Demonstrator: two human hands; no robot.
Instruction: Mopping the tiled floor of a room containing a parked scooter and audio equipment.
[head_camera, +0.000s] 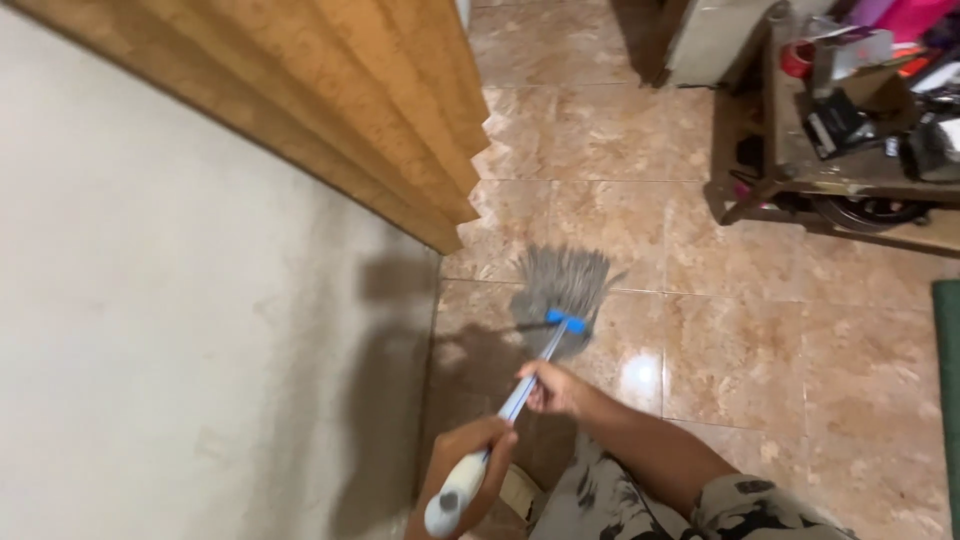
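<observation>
Head view: one person seen from above, two bare hands, both on one broom.
Broom (545, 330): one; it slants from bottom centre up toward the middle of the floor, with its head on the tiles just beside the wall.
Broom head (562, 283): one fan of grey bristles, soft and spread wide, blurred, joined to the stick by a small blue clamp (565, 321).
Stick: thin, pale blue and white, straight; its near end is a thick, rounded white and grey grip (452, 495).
Left hand (472, 462): low on the stick, at the thick grip; fingers curled around the grip and pressed together, thumb side up.
Right hand (552, 388): higher on the stick, nearer to the bristles; fingers closed around the thin stick, forearm coming in from the lower right.
Sleeve or clothing (720, 505): camouflage pattern cloth, grey, beige and black, at the bottom edge.
Floor (740, 350): large square tiles, glossy, brown-pink marble pattern, with one bright spot of reflected light near the right hand.
Wall (180, 330): one, plain, off-white, matt, on the left side; the shadow of the person lies on it.
Curtain or folding door (380, 100): one, golden-brown, in vertical pleats with a zigzag lower edge.
Low wooden shelf (850, 185): one, top right, well apart from the broom, crowded with small boxes and other items too blurred to count.
Mat (948, 370): one dark green edge at the right border.
</observation>
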